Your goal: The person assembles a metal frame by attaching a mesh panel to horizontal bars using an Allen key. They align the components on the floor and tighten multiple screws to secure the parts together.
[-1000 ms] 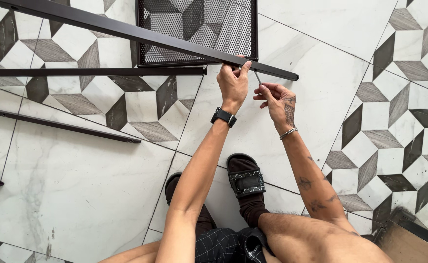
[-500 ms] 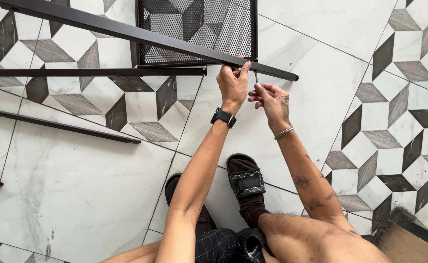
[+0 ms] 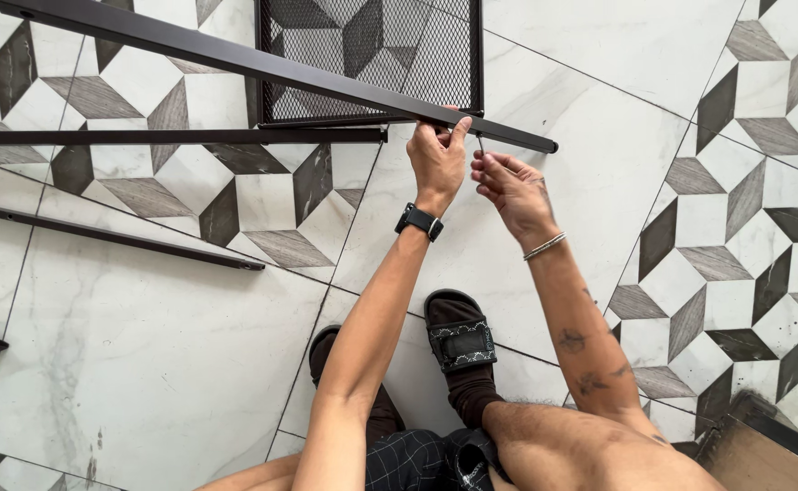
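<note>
While two hands [image 3: 438, 159] [image 3: 508, 186] work, four dark bars [image 3: 263, 65]

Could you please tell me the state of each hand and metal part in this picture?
left hand: gripping the long bar
right hand: pinching a small screw
long bar: held slanting above the floor
screw: upright, under the bar
mesh panel: behind the bar
loose bars: flat on the tiles
</note>
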